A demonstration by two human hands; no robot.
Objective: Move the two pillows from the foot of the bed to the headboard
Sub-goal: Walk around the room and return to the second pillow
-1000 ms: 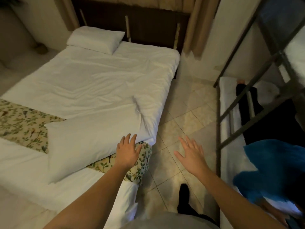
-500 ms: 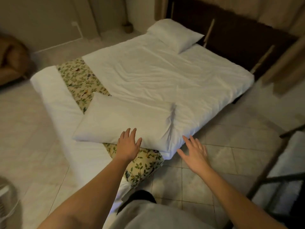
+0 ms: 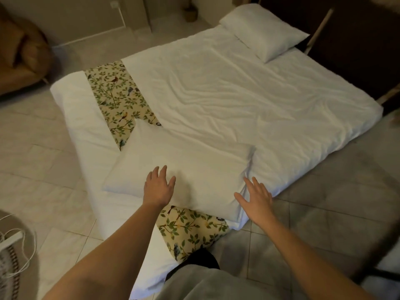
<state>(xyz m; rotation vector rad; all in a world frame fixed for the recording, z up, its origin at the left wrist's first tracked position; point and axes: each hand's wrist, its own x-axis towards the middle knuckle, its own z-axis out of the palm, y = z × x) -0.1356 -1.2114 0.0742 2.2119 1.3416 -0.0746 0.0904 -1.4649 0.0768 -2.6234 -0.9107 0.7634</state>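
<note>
A white pillow (image 3: pixel 190 167) lies across the floral bed runner (image 3: pixel 116 98) near the foot of the bed (image 3: pixel 259 105). A second white pillow (image 3: pixel 263 31) rests at the far corner by the dark headboard (image 3: pixel 355 40). My left hand (image 3: pixel 159 187) hovers over the near edge of the close pillow, fingers spread, holding nothing. My right hand (image 3: pixel 256 199) is open at that pillow's right corner, by the mattress edge, also holding nothing.
Pale floor tiles (image 3: pixel 313 213) surround the low bed. A brown seat (image 3: pixel 19 57) stands at the far left. A fan with a white cable (image 3: pixel 13 252) sits at the lower left. A dark frame piece (image 3: pixel 381 271) shows at the lower right.
The view swung left, away from the bunk frame and onto the whole bed. Both hands moved forward over the near pillow's edge; the pillows have not moved.
</note>
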